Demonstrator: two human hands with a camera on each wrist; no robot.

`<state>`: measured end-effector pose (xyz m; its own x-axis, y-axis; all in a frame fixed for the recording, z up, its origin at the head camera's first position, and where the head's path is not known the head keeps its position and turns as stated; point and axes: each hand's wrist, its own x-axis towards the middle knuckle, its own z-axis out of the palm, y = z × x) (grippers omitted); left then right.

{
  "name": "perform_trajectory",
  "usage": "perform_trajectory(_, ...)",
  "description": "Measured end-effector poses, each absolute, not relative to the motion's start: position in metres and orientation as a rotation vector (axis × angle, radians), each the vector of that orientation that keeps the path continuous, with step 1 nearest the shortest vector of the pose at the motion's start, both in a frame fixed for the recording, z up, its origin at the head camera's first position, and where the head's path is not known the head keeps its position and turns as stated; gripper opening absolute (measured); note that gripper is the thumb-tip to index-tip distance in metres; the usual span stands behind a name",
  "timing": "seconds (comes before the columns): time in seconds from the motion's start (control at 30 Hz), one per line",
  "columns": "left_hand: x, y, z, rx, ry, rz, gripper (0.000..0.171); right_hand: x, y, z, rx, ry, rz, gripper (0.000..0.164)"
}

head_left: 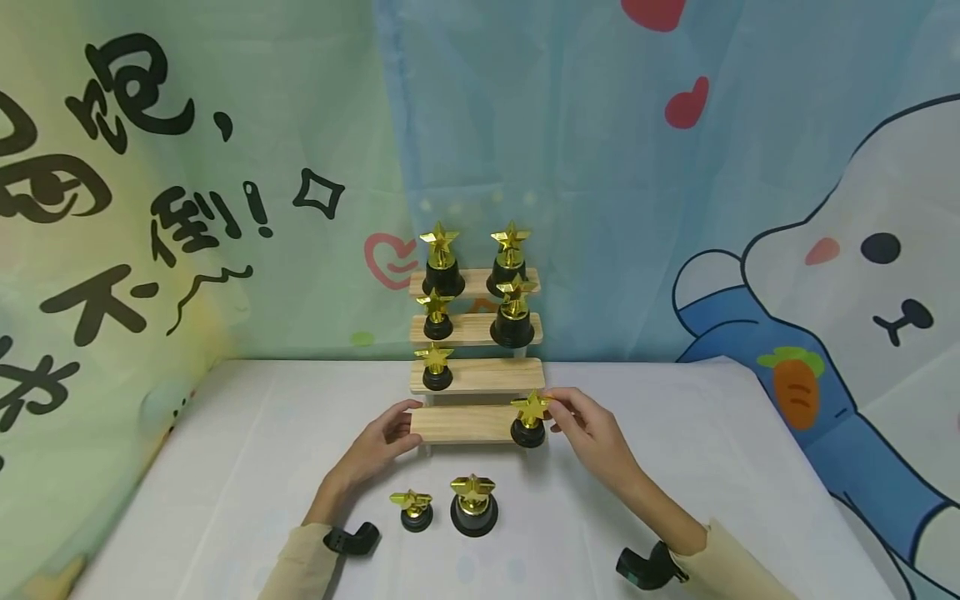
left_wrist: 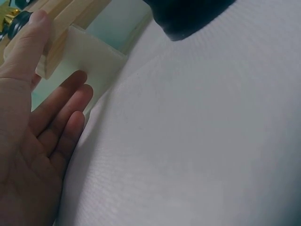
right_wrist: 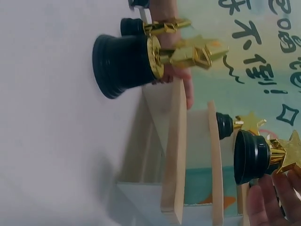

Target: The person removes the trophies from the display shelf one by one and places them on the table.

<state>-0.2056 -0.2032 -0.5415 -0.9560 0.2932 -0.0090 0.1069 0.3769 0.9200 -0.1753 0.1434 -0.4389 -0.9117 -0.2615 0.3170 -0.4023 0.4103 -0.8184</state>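
A four-tier-like wooden display shelf [head_left: 465,425] stands on the white table. My left hand [head_left: 387,435] grips the left end of its lowest board, thumb on top. In the left wrist view, the other fingers of the left hand [left_wrist: 56,122] extend below that board. My right hand [head_left: 588,429] pinches a gold star trophy [head_left: 529,410] with a black base by its star, over the right end of the lowest board. In the right wrist view, this trophy's base [right_wrist: 251,157] appears raised off the board, beside the fingers of the right hand [right_wrist: 277,197].
A small star trophy [head_left: 416,510] and a larger star trophy [head_left: 473,507] stand on the table [head_left: 555,525] before the shelf. Several more stand on the upper tiers, one being the third-tier trophy [head_left: 436,367]. A printed cloth [head_left: 585,167] hangs behind.
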Motion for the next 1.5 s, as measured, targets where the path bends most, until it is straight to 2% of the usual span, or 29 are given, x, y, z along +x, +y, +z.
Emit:
perform_trajectory(0.4,-0.209,-0.204,-0.543,0.367,2.456,1.614,0.058,-0.149,0.152,-0.445,0.629,-2.490,1.579,0.018)
perform_trajectory(0.9,-0.206,-0.203,-0.542,0.345,2.436,1.626,0.058,-0.118,0.160,-0.473,0.595,-2.516,1.631,0.015)
perform_trajectory(1.5,-0.205,-0.201,-0.540,0.316,2.466,1.604,0.057,-0.110,0.162,-0.496,0.581,-2.514,1.659,0.013)
